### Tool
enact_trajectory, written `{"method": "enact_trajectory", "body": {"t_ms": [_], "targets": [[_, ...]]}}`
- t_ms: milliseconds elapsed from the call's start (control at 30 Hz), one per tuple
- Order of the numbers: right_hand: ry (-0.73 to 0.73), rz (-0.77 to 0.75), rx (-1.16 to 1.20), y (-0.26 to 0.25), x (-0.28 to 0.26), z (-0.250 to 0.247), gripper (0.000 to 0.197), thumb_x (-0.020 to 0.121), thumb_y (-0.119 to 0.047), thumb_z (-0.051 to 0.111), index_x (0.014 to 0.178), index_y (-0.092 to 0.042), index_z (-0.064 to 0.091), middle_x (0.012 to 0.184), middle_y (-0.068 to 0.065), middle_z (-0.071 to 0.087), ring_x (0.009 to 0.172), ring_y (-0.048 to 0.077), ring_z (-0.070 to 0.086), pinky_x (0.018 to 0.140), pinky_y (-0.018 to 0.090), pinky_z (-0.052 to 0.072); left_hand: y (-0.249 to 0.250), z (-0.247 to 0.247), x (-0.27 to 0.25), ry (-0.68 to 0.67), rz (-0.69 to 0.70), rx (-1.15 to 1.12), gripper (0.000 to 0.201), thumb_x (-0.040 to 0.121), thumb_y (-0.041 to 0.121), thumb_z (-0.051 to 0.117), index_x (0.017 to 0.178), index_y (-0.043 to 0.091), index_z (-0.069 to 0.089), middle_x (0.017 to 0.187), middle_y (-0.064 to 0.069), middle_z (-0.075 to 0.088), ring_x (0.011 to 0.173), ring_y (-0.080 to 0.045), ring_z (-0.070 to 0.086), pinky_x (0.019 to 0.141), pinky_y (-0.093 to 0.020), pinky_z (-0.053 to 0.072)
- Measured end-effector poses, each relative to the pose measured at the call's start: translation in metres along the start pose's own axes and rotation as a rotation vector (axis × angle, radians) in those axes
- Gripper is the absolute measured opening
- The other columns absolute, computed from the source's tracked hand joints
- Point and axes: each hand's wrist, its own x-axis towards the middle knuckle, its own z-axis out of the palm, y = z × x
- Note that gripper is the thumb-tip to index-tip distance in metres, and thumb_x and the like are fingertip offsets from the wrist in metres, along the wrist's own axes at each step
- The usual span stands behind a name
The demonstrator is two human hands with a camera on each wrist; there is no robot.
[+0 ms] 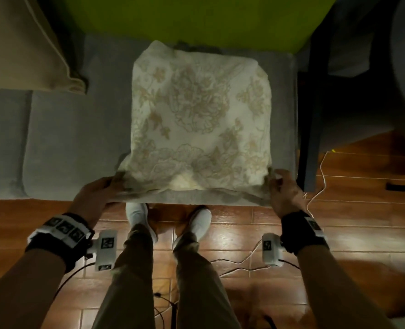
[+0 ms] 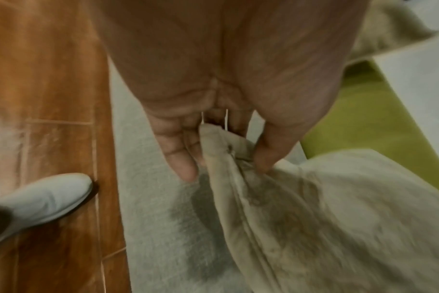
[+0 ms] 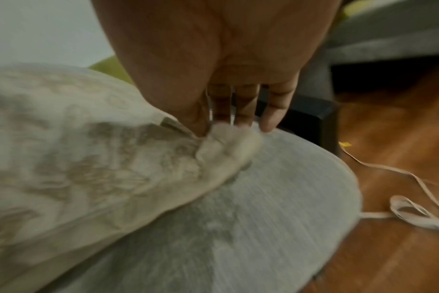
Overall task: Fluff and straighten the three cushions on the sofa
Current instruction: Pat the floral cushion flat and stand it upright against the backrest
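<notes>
A cream cushion (image 1: 200,115) with a beige floral print lies flat on the grey sofa seat (image 1: 78,138). My left hand (image 1: 99,193) pinches its near left corner (image 2: 221,150) between thumb and fingers. My right hand (image 1: 282,186) pinches the near right corner (image 3: 226,138) the same way. A plain beige cushion (image 1: 30,43) leans at the far left of the sofa. A lime green cushion (image 1: 196,17) stands against the backrest behind the floral one.
The sofa's front edge runs just ahead of my white shoes (image 1: 137,217) on the wooden floor (image 1: 339,257). A dark table leg (image 1: 311,115) stands right of the sofa. Thin cables (image 1: 320,181) trail across the floor there.
</notes>
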Motion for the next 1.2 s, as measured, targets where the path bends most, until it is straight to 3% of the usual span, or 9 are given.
{"method": "enact_trajectory", "body": {"t_ms": [133, 267, 367, 433, 533, 767, 933, 1067, 1200], "targets": [[0.255, -0.379, -0.118, -0.051, -0.016, -0.009, 0.054, 0.1, -0.034, 0.049, 0.15, -0.016, 0.043, 0.154, 0.014, 0.045, 0.141, 0.037, 0.04, 0.114, 0.056, 0.035, 0.02, -0.001, 0.009, 0.191, 0.159, 0.526, 0.029, 0.086, 0.042, 0.072, 0.1, 0.017, 0.067, 0.104, -0.01, 0.069, 0.096, -0.031, 0.063, 0.078, -0.035, 0.044], [0.254, -0.702, -0.159, -0.114, -0.022, -0.005, 0.065, 0.101, -0.052, 0.042, 0.159, -0.028, 0.027, 0.169, 0.011, 0.018, 0.156, 0.039, 0.01, 0.122, 0.065, 0.009, 0.055, 0.03, -0.008, 0.359, 0.522, 0.562, 0.072, 0.082, 0.055, 0.068, 0.144, 0.032, 0.037, 0.153, -0.012, 0.033, 0.135, -0.04, 0.041, 0.108, -0.053, 0.039], [0.164, -0.595, -0.157, -0.135, -0.005, 0.018, 0.075, 0.099, -0.065, 0.039, 0.162, -0.036, 0.013, 0.172, 0.005, -0.002, 0.156, 0.038, -0.012, 0.12, 0.068, -0.004, 0.095, 0.078, -0.021, 0.198, 0.778, 0.721, 0.104, 0.077, 0.077, 0.057, 0.157, 0.038, 0.004, 0.167, -0.009, -0.008, 0.154, -0.032, -0.004, 0.12, -0.047, 0.009], [0.105, -0.505, -0.199, -0.132, 0.007, 0.038, 0.078, 0.097, -0.07, 0.038, 0.162, -0.04, 0.007, 0.172, -0.001, -0.008, 0.156, 0.034, -0.017, 0.119, 0.07, -0.005, 0.103, 0.104, -0.007, 0.109, 0.754, 0.922, 0.118, 0.067, 0.089, 0.054, 0.155, 0.046, -0.012, 0.164, -0.006, -0.026, 0.151, -0.034, -0.021, 0.119, -0.059, 0.0], [0.068, -0.456, -0.301, -0.107, 0.023, 0.07, 0.079, 0.096, -0.074, 0.035, 0.16, -0.046, -0.001, 0.171, -0.006, -0.014, 0.155, 0.034, -0.02, 0.117, 0.07, -0.005, 0.085, 0.122, 0.027, 0.058, 0.627, 1.144, 0.121, 0.057, 0.101, 0.036, 0.15, 0.05, -0.023, 0.161, -0.003, -0.034, 0.148, -0.042, -0.026, 0.112, -0.076, 0.007], [0.1, -0.455, -0.271, -0.06, 0.044, 0.115, 0.081, 0.091, -0.08, 0.026, 0.156, -0.05, -0.012, 0.164, -0.014, -0.028, 0.155, 0.033, -0.021, 0.118, 0.069, -0.01, 0.062, 0.142, 0.065, 0.018, 0.548, 1.249, 0.121, 0.055, 0.104, 0.031, 0.147, 0.051, -0.027, 0.159, -0.002, -0.039, 0.147, -0.043, -0.026, 0.11, -0.077, 0.003], [0.078, -0.355, -0.174, -0.006, 0.026, 0.123, 0.09, 0.092, -0.081, 0.027, 0.162, -0.035, -0.006, 0.169, 0.008, -0.012, 0.156, 0.041, -0.007, 0.122, 0.066, 0.004, 0.063, 0.148, 0.068, -0.005, 0.519, 1.303, 0.12, 0.057, 0.104, 0.026, 0.144, 0.047, -0.035, 0.156, -0.007, -0.042, 0.145, -0.045, -0.028, 0.109, -0.078, 0.004], [-0.025, -0.366, -0.303, 0.03, 0.022, 0.108, 0.08, 0.1, -0.068, 0.027, 0.162, -0.029, -0.007, 0.17, 0.007, -0.004, 0.157, 0.034, 0.002, 0.124, 0.062, 0.009, 0.068, 0.148, 0.068, -0.025, 0.485, 1.32, 0.12, 0.055, 0.104, 0.023, 0.141, 0.048, -0.039, 0.155, -0.006, -0.045, 0.145, -0.045, -0.03, 0.11, -0.078, 0.003], [-0.087, -0.032, -0.358, 0.042, 0.004, 0.061, 0.084, 0.091, -0.018, 0.045, 0.164, -0.029, 0.005, 0.172, -0.002, -0.006, 0.155, 0.022, -0.014, 0.122, 0.067, 0.003, 0.074, 0.141, 0.06, -0.061, 0.514, 1.246, 0.12, 0.057, 0.102, 0.028, 0.145, 0.047, -0.033, 0.156, -0.006, -0.043, 0.145, -0.045, -0.03, 0.11, -0.077, 0.001]]}}
